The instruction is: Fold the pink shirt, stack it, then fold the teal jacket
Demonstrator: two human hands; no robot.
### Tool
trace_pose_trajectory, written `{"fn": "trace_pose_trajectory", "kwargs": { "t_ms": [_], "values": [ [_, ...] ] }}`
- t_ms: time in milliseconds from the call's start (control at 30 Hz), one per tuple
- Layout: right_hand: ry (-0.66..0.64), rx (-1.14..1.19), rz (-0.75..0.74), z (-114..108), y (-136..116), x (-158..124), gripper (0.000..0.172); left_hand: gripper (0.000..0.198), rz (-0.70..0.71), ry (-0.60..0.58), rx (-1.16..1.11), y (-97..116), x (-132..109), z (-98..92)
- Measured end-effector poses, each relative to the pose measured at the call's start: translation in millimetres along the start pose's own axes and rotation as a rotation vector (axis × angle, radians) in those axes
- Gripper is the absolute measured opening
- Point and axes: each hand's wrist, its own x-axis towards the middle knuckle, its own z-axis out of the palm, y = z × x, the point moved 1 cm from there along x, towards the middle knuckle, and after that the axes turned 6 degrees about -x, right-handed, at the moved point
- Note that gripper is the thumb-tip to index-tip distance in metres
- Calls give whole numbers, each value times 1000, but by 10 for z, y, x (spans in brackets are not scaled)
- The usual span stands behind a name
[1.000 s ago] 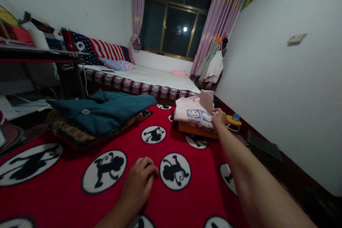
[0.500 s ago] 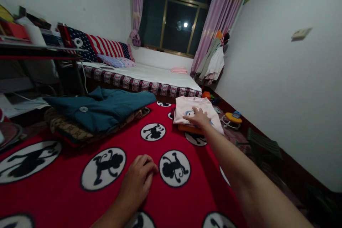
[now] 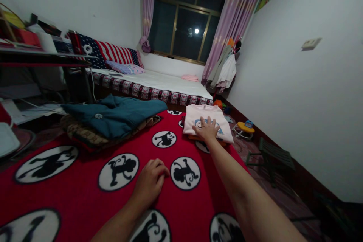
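On the far right corner of the red blanket (image 3: 85, 204), seen from the head camera, a folded pink shirt (image 3: 205, 115) is laid on top of a small stack of folded clothes. The right hand (image 3: 207, 129) is pressed flat on the shirt's near edge, fingers spread open and nothing gripped. The left hand (image 3: 150, 183) is rested on the blanket close by, fingers curled loosely inward with nothing held. A teal garment (image 3: 119, 115) is spread over a patterned cushion to the left, well apart from both hands.
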Motion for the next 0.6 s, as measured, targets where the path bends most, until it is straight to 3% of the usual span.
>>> {"fn": "trace_pose_trajectory", "kwargs": {
  "t_ms": [67,167,300,400,500,600],
  "values": [
    [-5,21,-2,-70,-78,-120,73,25,3,18,-23,-6,6,-11],
    [-47,160,-80,-126,-320,-513,74,24,0,37,-35,-22,13,-14],
    [-184,597,-124,-111,-749,-1273,71,24,30,53,-30,-48,3,0],
    [-172,910,-76,-97,-969,-1766,64,24,33,69,-20,-72,-8,-2],
    [-93,1122,-26,-124,-1021,-2054,55,23,27,85,-50,-79,-11,-32],
    [-78,1272,4,-179,-970,-2155,44,22,27,92,-99,-60,-19,-67]
  ]
}}
